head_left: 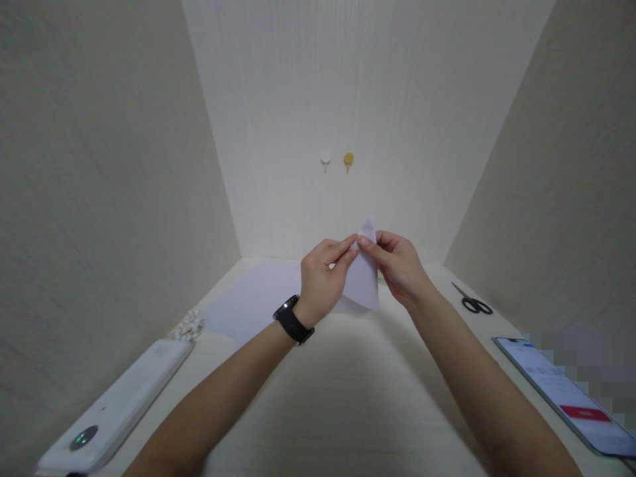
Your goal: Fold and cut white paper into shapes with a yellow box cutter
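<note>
Phone [571,391] near R forearm, white device [116,407] by L; L hand [322,278] & R hand [400,265] both pinch folded paper [362,278] between them, held above desk, long axis upright, flat sheet [253,298] behind L, scissors [472,301] beyond R.

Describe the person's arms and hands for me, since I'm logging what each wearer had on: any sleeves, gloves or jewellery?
Both forearms are bare, with no sleeves in view. The left hand has a black wristband with a dark glossy face, like a watch or fitness band, just behind it. The right hand is bare: no gloves, and no rings that I can make out.
</note>
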Demonstrator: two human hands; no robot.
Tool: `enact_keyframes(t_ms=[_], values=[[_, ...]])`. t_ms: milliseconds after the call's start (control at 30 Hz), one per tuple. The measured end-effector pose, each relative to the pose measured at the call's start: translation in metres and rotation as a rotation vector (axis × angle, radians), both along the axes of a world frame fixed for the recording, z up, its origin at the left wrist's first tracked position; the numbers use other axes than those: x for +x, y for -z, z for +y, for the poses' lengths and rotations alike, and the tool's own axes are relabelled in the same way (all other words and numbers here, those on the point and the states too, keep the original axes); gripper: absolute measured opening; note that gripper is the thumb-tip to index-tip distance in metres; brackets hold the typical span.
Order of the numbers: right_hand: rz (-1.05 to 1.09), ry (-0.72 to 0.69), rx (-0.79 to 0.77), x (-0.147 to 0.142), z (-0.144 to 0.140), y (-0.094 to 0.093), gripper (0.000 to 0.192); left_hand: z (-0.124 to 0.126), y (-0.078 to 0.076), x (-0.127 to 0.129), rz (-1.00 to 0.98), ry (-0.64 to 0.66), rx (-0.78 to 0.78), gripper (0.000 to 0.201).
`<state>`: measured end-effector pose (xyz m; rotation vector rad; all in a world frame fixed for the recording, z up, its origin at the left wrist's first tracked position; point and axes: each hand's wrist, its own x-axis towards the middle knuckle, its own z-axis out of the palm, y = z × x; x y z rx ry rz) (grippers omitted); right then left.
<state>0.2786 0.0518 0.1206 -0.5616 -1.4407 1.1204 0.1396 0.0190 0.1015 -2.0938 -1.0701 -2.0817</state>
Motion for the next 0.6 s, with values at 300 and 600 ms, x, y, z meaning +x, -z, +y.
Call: enact_keyframes(t_ms=[300,600], values=[[0.053,0.221,0.206,0.008,-0.005,-0.013,0.033,0.001,0.002,-0.002,0.021,0.069,0.047,0.022],[0.086,0.224,0.254,0.011,-0.005,-0.014,0.025,0.001,-0.002,-0.005,0.027,0.106,0.078,0.021]])
